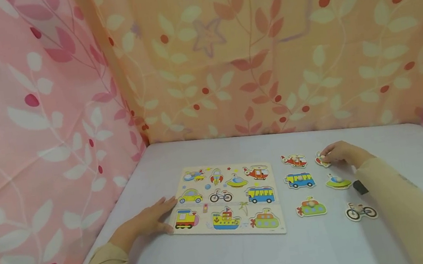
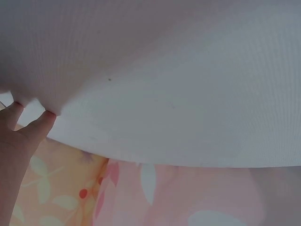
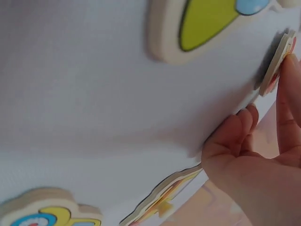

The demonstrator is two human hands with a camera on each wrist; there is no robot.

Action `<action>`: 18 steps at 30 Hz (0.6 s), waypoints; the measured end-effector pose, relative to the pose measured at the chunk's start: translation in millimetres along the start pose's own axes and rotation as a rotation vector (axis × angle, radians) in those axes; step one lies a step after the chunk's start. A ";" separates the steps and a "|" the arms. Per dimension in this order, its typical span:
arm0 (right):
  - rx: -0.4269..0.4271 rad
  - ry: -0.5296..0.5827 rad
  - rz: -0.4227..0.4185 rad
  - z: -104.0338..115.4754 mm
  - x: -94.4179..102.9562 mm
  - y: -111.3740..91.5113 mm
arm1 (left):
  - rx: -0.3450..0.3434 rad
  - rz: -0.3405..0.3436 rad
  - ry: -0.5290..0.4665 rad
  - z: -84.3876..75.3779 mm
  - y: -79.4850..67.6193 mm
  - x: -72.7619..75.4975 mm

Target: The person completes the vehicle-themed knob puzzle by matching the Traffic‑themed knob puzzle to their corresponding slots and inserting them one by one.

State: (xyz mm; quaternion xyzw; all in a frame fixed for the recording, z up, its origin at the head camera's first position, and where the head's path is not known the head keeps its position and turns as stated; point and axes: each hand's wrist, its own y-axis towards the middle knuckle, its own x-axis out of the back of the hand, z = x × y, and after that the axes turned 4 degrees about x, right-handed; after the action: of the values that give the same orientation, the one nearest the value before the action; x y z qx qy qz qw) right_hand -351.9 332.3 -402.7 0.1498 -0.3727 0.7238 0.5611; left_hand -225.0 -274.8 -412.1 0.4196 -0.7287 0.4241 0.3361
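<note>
My right hand [image 1: 342, 153] pinches a puzzle piece [image 1: 320, 161] with red markings between thumb and finger. In the right wrist view this piece [image 3: 276, 70] stands tilted at the fingertips, its picture mostly hidden. A wooden puzzle board [image 1: 201, 206] with vehicle pictures lies flat at centre. My left hand [image 1: 150, 218] rests along its left edge, fingers extended. Beside the board lie a helicopter piece [image 1: 294, 161], a bus piece [image 1: 300, 180] and a submarine piece [image 1: 311, 208]. Nearer my right forearm are a flying saucer piece [image 1: 338, 182] and a bicycle piece [image 1: 361, 211].
In the right wrist view, two further pieces show in part: one with a blue ring [image 3: 35, 219], another with yellow [image 3: 164, 200]. A white sheet [image 1: 227, 262] covers the table. Floral curtains [image 1: 291, 73] stand behind and at the left.
</note>
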 end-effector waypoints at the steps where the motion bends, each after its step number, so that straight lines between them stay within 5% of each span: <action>1: 0.003 0.008 -0.002 -0.5 0.9 -0.2 | 0.005 0.000 0.000 -0.5 0.7 -0.6; 7: 0.008 0.072 -0.006 2.0 2.7 -6.8 | 0.027 0.002 0.002 -1.6 3.4 -3.8; 18: 0.026 0.131 -0.040 41.1 -4.6 -34.3 | 0.046 -0.006 0.017 -2.6 3.5 -3.8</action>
State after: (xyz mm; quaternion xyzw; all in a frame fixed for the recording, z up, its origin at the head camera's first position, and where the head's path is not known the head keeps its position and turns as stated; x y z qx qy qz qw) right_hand -327.0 303.2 -365.0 0.1170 -0.3225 0.7255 0.5967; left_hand -226.2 -270.2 -415.5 0.4257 -0.7146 0.4435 0.3339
